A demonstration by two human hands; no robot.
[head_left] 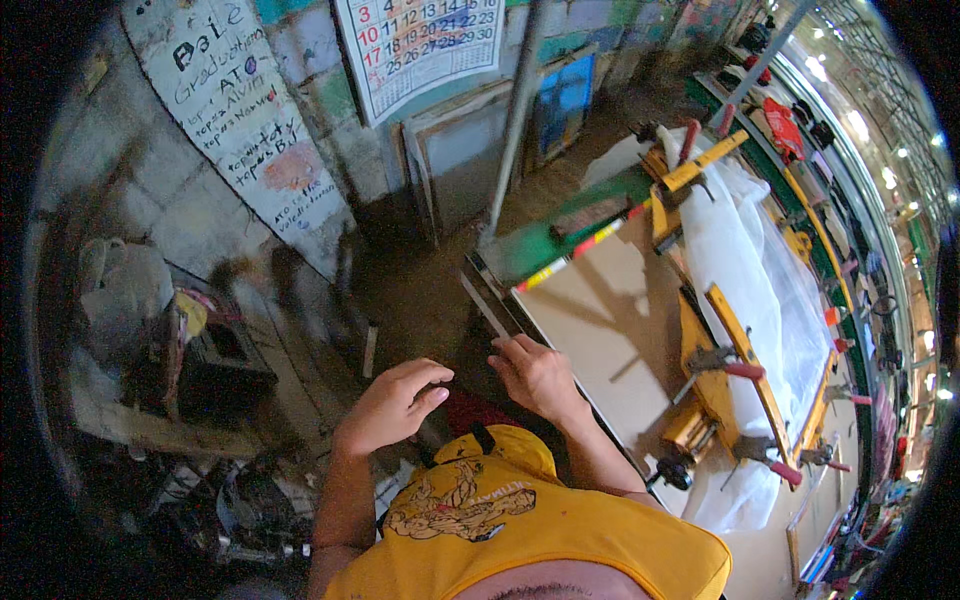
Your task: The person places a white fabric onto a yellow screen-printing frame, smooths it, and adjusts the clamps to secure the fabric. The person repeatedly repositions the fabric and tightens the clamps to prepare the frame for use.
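Note:
My right hand (pixel 537 377) is closed, its fingers pinched at the near end of a thin, flat, pale strip (pixel 485 305). The strip slants away to the far left, close beside the corner of the worktable (pixel 590 345). To the left, in front of my yellow shirt, my left hand (pixel 400 403) hangs in the air. Its fingers are loosely curved, thumb apart from them, with nothing visible in between. Below it the floor is dark.
On the worktable, yellow wooden bars (pixel 735 330) and red-handled clamps (pixel 745 370) surround white sheeting (pixel 735 260). A striped rod (pixel 580 247) lies along its far side. A grey pole (pixel 515 130) rises beyond the corner. Cluttered boxes (pixel 215 365) stand at left; framed panels (pixel 455 150) lean against the wall.

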